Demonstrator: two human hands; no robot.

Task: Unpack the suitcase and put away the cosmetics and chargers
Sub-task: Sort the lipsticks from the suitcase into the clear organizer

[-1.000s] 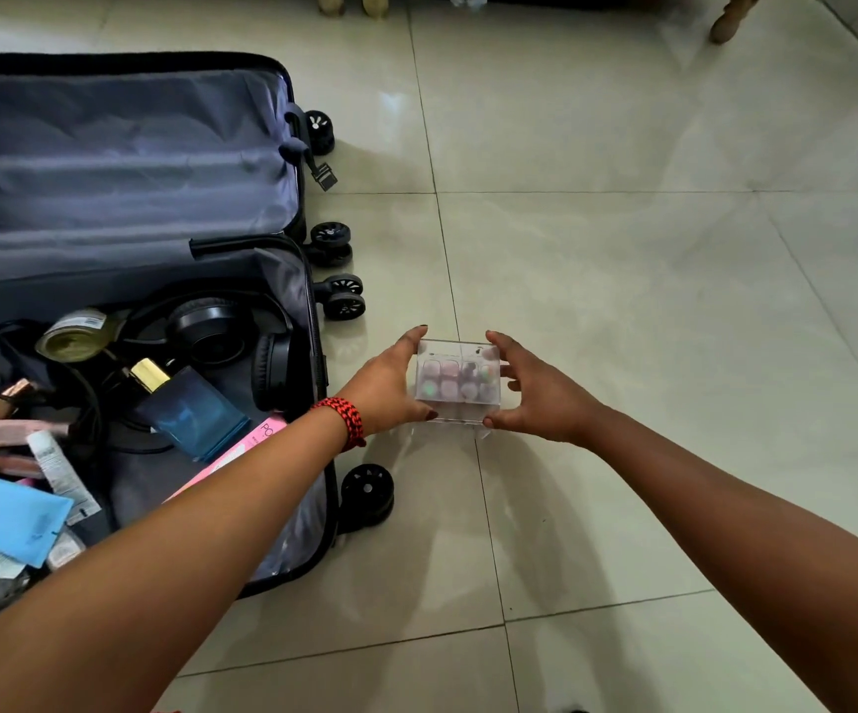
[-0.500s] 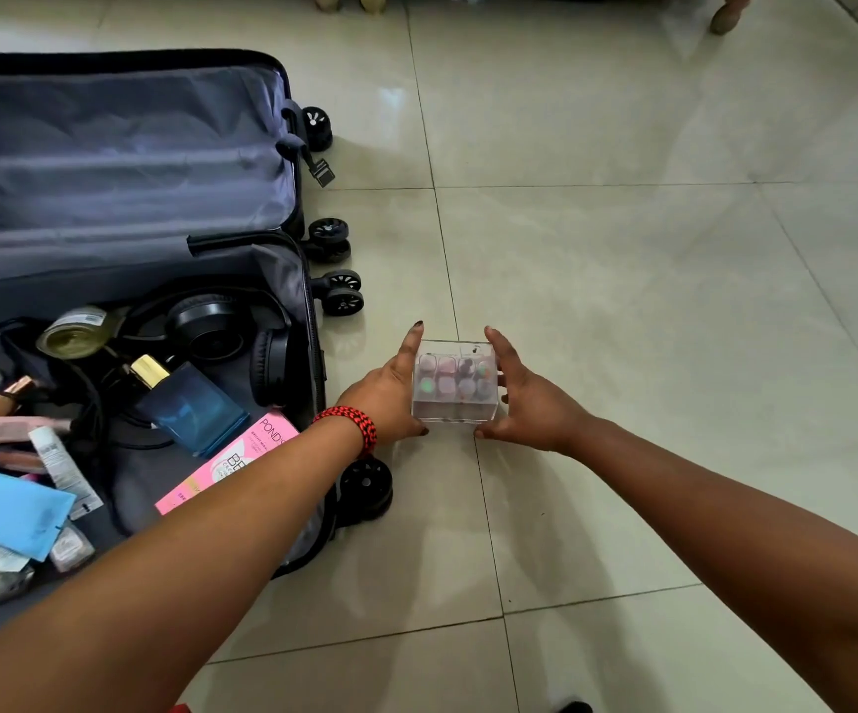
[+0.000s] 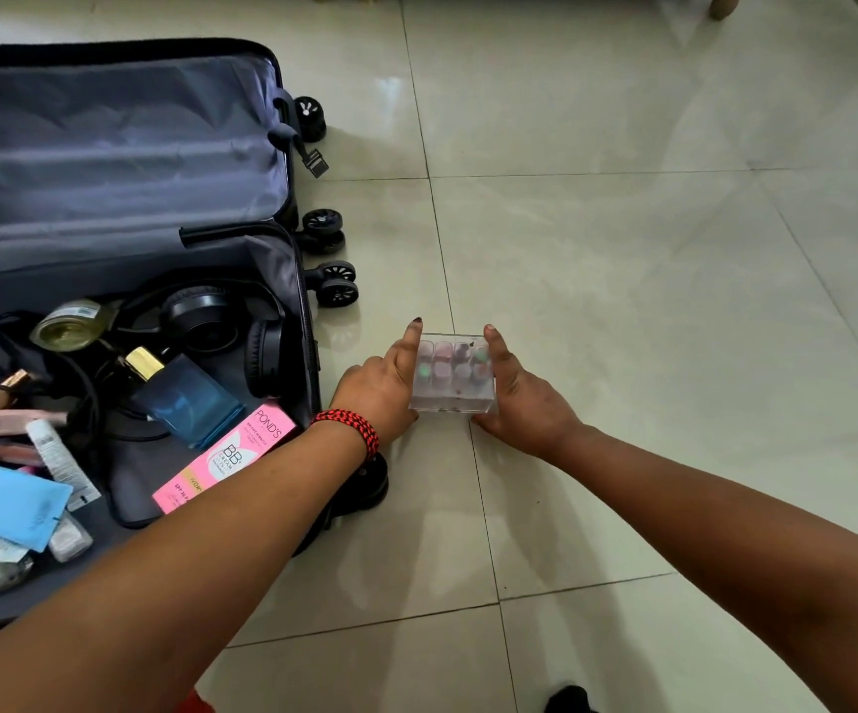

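Observation:
A small clear plastic box (image 3: 452, 375) filled with several little coloured cosmetic pots rests on the tiled floor just right of the open suitcase (image 3: 307, 311). My left hand (image 3: 380, 388), with a red braided band at the wrist, holds the box's left side, thumb stretched along it. My right hand (image 3: 524, 403) holds the right side the same way. Inside the suitcase lie black headphones (image 3: 200, 316), a blue perfume bottle (image 3: 185, 403), a pink BB cream carton (image 3: 231, 450), a gold-lidded jar (image 3: 69, 326), tubes, a blue pouch (image 3: 5, 501) and black cables (image 3: 87, 398).
The suitcase lid (image 3: 108, 146) lies flat at the far left, lined in grey fabric. Its black wheels (image 3: 336, 285) stick out toward the box. Glossy pale tiles (image 3: 648, 301) spread to the right. Furniture legs (image 3: 722, 5) show at the top edge.
Both hands have brought the clear box lower and slightly nearer, down onto the floor. The suitcase contents have not moved.

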